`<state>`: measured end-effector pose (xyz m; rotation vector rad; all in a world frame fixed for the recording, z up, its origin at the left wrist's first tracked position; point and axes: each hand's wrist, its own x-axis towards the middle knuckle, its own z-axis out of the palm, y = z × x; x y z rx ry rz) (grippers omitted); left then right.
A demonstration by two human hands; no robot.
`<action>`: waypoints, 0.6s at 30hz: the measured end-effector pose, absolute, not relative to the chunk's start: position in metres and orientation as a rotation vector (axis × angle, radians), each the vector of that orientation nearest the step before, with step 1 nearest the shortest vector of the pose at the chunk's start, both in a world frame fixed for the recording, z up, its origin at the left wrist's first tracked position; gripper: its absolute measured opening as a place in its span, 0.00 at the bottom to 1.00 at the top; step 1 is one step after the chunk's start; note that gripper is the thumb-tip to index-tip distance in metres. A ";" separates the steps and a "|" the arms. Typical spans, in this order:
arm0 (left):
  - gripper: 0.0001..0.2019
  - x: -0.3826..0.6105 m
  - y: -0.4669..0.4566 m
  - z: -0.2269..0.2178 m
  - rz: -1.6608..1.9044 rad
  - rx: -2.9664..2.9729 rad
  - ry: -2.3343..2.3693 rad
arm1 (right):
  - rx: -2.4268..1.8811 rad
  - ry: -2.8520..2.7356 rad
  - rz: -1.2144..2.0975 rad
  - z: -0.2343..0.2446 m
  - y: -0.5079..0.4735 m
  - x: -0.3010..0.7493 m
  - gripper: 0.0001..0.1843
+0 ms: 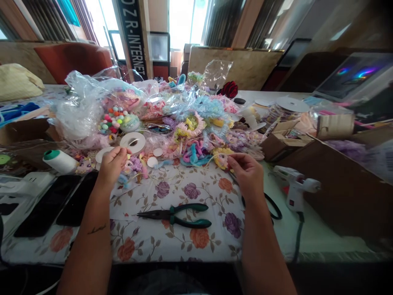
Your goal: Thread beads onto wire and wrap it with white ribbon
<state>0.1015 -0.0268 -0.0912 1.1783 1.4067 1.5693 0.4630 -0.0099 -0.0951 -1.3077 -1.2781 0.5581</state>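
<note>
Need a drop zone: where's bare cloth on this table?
Free: floral cloth around the pliers, between the left hand and right hand, down to the near edge. Crowded: the craft pile behind the hands, phones left, glue gun right.

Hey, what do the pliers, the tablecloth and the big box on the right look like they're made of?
Pliers: dark metal jaws with a dull sheen, and green handles that look like rubber or plastic grips. Tablecloth: probably smooth printed vinyl or fabric, going by the flat floral pattern; hard to say which. Box: brown cardboard, matte, with raw cut edges.
</note>
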 end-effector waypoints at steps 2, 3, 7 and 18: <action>0.10 0.107 -0.028 -0.090 1.544 1.116 1.308 | -1.373 -1.364 0.538 -0.098 -0.008 0.470 0.12; 0.10 0.110 -0.028 -0.089 1.531 1.079 1.266 | -1.413 -1.478 0.581 -0.100 -0.007 0.474 0.12; 0.11 0.129 -0.029 -0.090 1.340 1.035 1.149 | -1.570 -1.883 0.709 -0.103 -0.006 0.470 0.11; 0.19 0.195 -0.042 -0.115 0.742 1.427 1.060 | -1.029 -1.040 1.595 -0.123 -0.037 0.368 0.15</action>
